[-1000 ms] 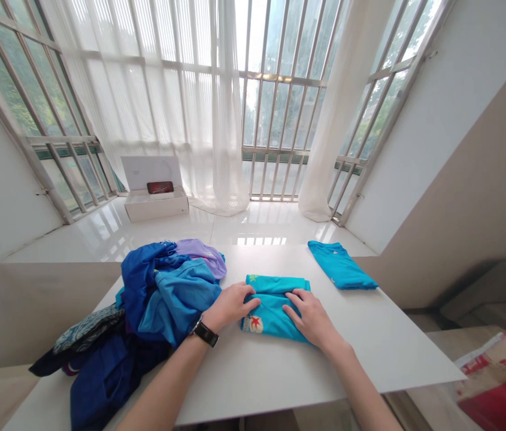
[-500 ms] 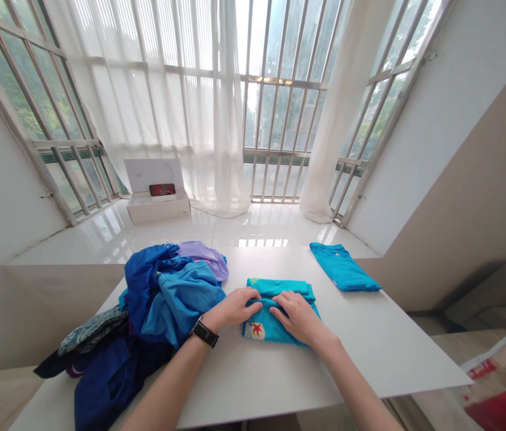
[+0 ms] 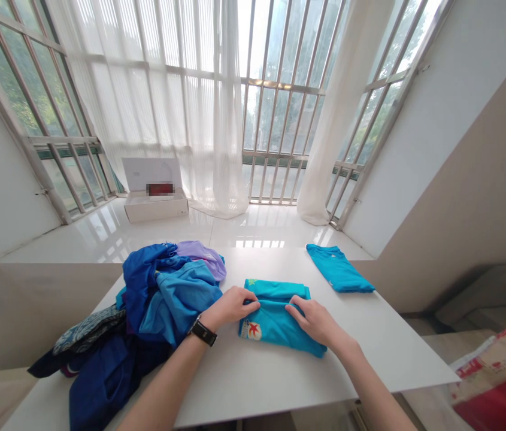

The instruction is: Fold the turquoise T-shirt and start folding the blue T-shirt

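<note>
In the lower centre, a turquoise garment (image 3: 279, 330) lies partly folded, its fold pinched between thumb and curled fingers of both the left hand (image 3: 233, 306) and right hand (image 3: 318, 320). One blue garment (image 3: 341, 270) sits folded, right of centre; the crumpled clothes pile (image 3: 181, 296), lower left, is yet unfolded.

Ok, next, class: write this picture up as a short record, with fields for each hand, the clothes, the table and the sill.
Left hand: pinching the turquoise garment; black band on wrist
Right hand: pinching the same garment, farther right
Print: red star, garment's left side
Left: jumbled clothes pile
Far right: folded blue garment
Table: white, under all the clothes
Sill: open white box
</note>
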`<state>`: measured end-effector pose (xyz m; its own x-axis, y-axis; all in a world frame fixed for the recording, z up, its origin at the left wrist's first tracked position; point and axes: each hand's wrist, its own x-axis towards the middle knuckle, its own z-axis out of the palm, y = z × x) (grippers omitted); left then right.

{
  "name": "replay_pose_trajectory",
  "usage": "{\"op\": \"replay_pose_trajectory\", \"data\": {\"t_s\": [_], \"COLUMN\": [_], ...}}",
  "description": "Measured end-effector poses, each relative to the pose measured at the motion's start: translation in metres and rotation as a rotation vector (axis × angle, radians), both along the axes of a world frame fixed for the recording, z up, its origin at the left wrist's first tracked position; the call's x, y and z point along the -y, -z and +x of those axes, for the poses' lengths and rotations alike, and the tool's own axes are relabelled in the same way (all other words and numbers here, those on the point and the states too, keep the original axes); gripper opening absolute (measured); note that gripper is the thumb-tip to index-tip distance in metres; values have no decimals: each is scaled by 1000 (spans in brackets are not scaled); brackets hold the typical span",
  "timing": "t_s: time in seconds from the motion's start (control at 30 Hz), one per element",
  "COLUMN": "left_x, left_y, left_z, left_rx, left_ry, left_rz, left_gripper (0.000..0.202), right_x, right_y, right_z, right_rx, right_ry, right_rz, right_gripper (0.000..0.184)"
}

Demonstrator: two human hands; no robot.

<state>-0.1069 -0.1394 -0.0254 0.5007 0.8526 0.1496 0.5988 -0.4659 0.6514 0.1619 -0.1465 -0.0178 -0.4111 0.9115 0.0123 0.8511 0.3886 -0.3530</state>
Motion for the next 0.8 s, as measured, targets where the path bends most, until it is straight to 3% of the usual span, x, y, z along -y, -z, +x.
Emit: {"op": "replay_pose_trajectory", "data": {"t_s": [0.2, 0.33, 0.6, 0.8], "left_x": [-4, -5, -8, -5], "left_y": [-1, 1, 5, 8], "left_z": [-3, -5, -9, -9], "left_rx": [8, -54, -140, -146], "left_ry": [-92, -85, -56, -161], "left_rz": [-68, -136, -111, -114], "left_gripper": [28, 32, 41, 36], "right_x": [-3, -2, -5, -2], "right_y": [9, 13, 16, 20], "right_z": [7, 7, 6, 7], "right_rx": [-58, -61, -58, -87], "right_ry": [71, 90, 135, 174], "right_rz": [-96, -107, -134, -127], "right_gripper": [38, 39, 38, 28]}}
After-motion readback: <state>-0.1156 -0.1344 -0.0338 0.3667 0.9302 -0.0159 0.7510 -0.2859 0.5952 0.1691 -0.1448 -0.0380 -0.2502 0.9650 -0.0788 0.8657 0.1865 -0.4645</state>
